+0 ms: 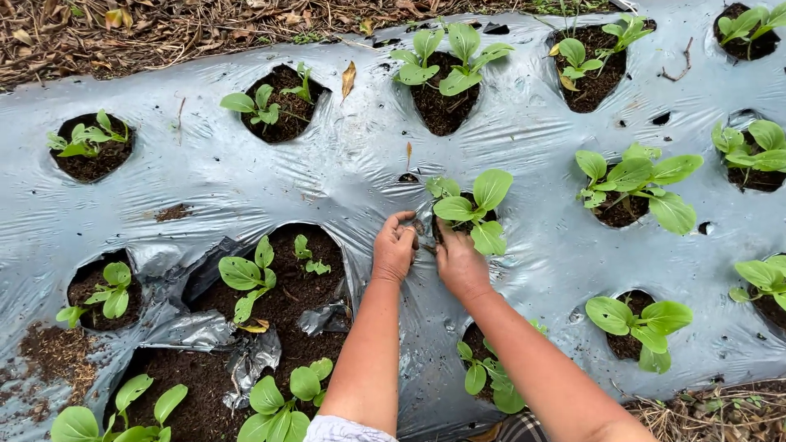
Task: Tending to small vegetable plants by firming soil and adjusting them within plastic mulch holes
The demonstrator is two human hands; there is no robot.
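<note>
A green leafy seedling point(475, 209) stands in a round soil hole in the silver plastic mulch sheet point(344, 168). My left hand point(394, 248) rests curled on the sheet just left of that hole, fingers bent toward the soil. My right hand point(460, 263) presses at the hole's near edge, right under the seedling's leaves; its fingertips are hidden by them. What either hand grips, if anything, is hidden. Both forearms reach up from the bottom of the view.
Many more seedlings grow in holes across the sheet, such as one at the back point(446, 69) and one at the right point(634, 184). A torn opening with bare soil point(286, 295) lies at the left. Dry straw point(164, 29) borders the far edge.
</note>
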